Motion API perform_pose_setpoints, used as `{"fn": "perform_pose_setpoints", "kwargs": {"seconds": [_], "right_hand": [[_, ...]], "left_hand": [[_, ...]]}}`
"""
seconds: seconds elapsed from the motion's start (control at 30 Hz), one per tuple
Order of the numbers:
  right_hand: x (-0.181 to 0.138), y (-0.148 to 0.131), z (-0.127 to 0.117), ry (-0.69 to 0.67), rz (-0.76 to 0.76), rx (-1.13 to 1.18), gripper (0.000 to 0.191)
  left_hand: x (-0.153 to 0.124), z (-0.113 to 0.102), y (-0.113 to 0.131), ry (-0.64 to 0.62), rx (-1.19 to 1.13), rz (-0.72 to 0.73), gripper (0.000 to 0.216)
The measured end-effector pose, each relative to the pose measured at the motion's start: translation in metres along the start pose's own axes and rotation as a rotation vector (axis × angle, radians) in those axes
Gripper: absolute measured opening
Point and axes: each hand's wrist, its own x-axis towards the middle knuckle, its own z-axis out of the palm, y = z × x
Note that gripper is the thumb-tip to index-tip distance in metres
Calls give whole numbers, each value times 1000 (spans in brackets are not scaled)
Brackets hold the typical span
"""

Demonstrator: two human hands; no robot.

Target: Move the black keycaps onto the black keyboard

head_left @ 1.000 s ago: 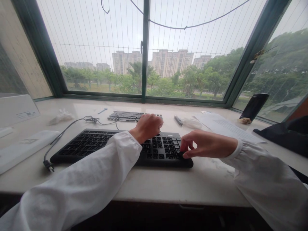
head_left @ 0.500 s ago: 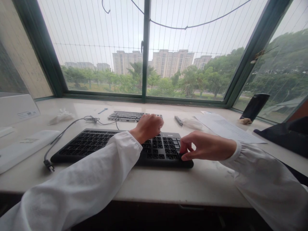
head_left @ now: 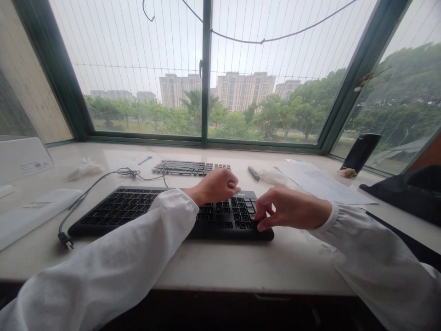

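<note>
A black keyboard [head_left: 119, 207] lies flat on the pale counter, with many square key sockets showing without caps. Over its right half, my left hand [head_left: 218, 186] is closed like a fist, palm side hidden; whatever is inside cannot be made out. At the lower right of the number pad, my right hand [head_left: 292, 209] pinches a dark keycap at the keyboard's edge between thumb and bent fingers. A cable [head_left: 99, 177] with a USB plug [head_left: 65, 240] lies to the left. Behind my left hand is a thin panel of dark keys [head_left: 186, 167].
White boxes [head_left: 25, 158] stand at the left, near a crumpled clear bag [head_left: 84, 169]. A small blue stick [head_left: 145, 160], a dark pen-like item [head_left: 254, 173] and paper sheets [head_left: 320, 181] lie farther back. A black phone-like object [head_left: 361, 151] leans by the window.
My left hand has shifted slightly right and down, its fist turning a little. My right hand stays at the same corner of the number pad. The whole view has drifted slightly left.
</note>
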Motion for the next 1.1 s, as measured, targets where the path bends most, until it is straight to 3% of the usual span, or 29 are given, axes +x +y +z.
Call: {"fn": "perform_pose_setpoints", "kwargs": {"seconds": [0.13,0.23,0.5,0.67,1.1], "right_hand": [[2,2,0,7,18,34,30],[2,2,1,15,48,45,30],[2,4,1,22,42,84,33],[-2,6,-1,-9,-43,72,25],[-3,-4,1,98,-41,-112,16]], "left_hand": [[-3,-3,13,-327,-344,-53,56],[-5,0,19,-400,-375,-81,61],[-6,11,24,-389,-382,-114,58],[-8,10,28,-375,-408,-128,58],[-8,11,28,-389,-406,-123,60]]}}
